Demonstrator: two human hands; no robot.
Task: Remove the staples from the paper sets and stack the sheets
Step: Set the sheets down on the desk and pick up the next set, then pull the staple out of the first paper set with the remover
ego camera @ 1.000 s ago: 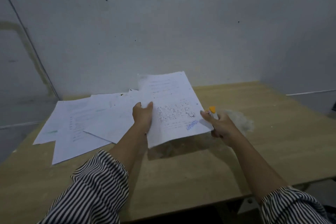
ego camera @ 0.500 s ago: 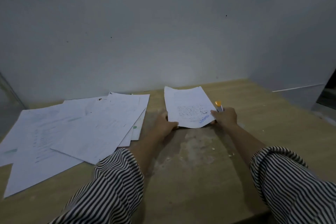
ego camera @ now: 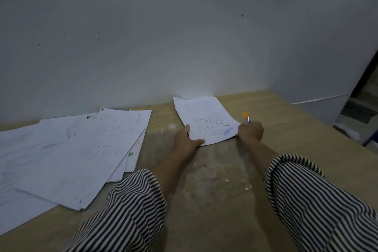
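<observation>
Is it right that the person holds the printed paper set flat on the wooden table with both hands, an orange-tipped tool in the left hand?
Not quite. The head view shows the orange-tipped tool in the right hand, not the left hand. The rest stands: both hands hold the paper set flat on the wooden table.

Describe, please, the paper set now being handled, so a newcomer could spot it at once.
On the wooden table, against the wall, the paper set lies apart, right of the loose spread of sheets. It alone sits between the left hand and right hand, and has blue writing near its corner.
</observation>
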